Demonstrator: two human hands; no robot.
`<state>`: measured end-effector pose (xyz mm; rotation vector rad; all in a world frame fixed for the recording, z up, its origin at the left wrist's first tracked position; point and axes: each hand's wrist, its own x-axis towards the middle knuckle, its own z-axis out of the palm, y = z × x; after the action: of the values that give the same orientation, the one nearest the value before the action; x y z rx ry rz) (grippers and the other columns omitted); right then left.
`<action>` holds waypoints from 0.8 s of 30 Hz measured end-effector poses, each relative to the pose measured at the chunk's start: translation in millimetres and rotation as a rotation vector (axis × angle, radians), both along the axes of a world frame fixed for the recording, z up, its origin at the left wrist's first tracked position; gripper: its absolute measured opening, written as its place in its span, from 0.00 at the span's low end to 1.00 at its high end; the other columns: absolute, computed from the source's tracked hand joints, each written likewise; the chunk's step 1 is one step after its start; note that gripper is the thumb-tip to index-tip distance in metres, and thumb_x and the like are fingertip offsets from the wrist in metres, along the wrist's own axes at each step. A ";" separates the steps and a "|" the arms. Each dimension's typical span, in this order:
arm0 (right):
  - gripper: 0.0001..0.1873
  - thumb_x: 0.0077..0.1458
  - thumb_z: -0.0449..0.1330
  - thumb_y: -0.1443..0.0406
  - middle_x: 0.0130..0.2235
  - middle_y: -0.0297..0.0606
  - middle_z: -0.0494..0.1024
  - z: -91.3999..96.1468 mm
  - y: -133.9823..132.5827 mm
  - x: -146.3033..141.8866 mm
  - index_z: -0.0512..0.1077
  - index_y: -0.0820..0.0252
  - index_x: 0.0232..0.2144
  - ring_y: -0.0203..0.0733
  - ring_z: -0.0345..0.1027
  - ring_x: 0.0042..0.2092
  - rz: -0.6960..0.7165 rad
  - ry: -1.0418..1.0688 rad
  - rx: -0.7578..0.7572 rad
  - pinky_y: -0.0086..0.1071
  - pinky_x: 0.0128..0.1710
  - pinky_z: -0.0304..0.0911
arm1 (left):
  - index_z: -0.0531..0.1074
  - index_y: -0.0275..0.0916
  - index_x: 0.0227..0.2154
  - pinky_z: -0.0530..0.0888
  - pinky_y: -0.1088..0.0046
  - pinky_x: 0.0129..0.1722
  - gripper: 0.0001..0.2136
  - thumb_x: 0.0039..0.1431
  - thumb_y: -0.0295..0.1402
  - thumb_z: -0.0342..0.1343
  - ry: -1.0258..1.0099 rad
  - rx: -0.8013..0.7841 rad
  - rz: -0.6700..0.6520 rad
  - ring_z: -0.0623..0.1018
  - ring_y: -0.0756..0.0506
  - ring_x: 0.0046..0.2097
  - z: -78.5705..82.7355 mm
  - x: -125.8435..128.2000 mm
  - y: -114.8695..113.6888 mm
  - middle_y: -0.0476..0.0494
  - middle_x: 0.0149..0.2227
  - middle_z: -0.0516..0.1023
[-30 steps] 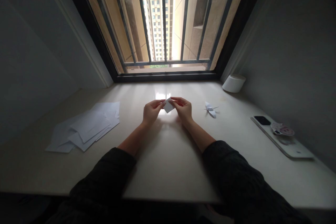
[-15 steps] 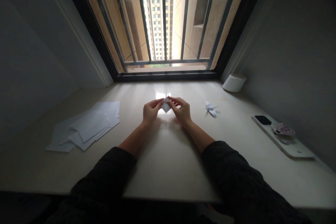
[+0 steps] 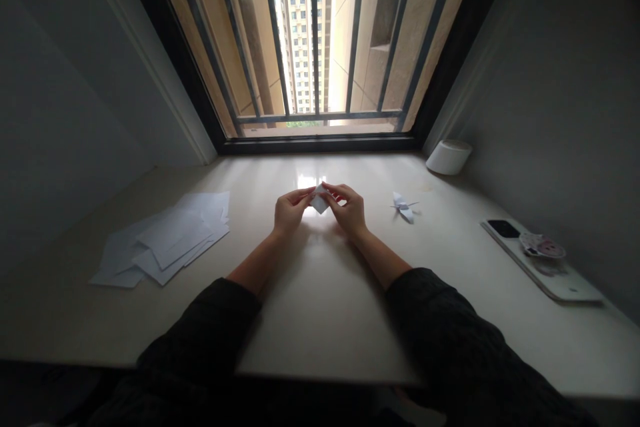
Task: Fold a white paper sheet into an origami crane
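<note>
A small white folded paper [image 3: 321,202], shaped like a diamond, is held up over the middle of the white counter [image 3: 320,320]. My left hand [image 3: 291,209] pinches its left side between thumb and fingers. On the opposite side, my right hand [image 3: 349,207] grips the upper right edge, thumb in front. Fingertips cover parts of the paper's edges. To the right of my right hand lies a folded paper crane [image 3: 403,207] with spread wings.
Loose white paper sheets [image 3: 173,233] lie in an overlapping pile at the left. A phone [image 3: 545,267] with a round cartoon grip rests at the right. In the back right corner stands a white roll [image 3: 449,157], near the barred window [image 3: 320,53].
The whole view has shifted very slightly. Both hands keep their pinch on the folded paper, whose shape looks the same.
</note>
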<state>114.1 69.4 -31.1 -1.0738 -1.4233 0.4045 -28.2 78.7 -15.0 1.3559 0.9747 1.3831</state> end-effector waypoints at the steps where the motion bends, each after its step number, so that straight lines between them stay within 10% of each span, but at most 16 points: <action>1: 0.15 0.53 0.60 0.58 0.33 0.36 0.75 0.2 -0.1 0.0 0.76 0.55 0.43 0.36 0.65 0.30 0.000 0.001 -0.001 0.31 0.30 0.64 | 0.78 0.34 0.36 0.74 0.66 0.38 0.18 0.44 0.40 0.65 -0.003 0.000 -0.002 0.78 0.42 0.37 -0.4 0.0 0.3 0.37 0.37 0.80; 24: 0.20 0.47 0.63 0.55 0.34 0.37 0.77 -1.1 4.2 -1.0 0.75 0.55 0.43 0.37 0.67 0.31 0.074 0.099 -0.088 0.32 0.31 0.66 | 0.79 0.36 0.35 0.73 0.69 0.36 0.13 0.47 0.36 0.62 0.007 0.018 0.162 0.78 0.44 0.38 1.5 0.8 -0.5 0.39 0.37 0.81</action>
<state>113.1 73.5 -32.2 -1.0592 -1.3704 0.5711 -27.4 78.3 -13.5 1.3194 1.0993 1.5112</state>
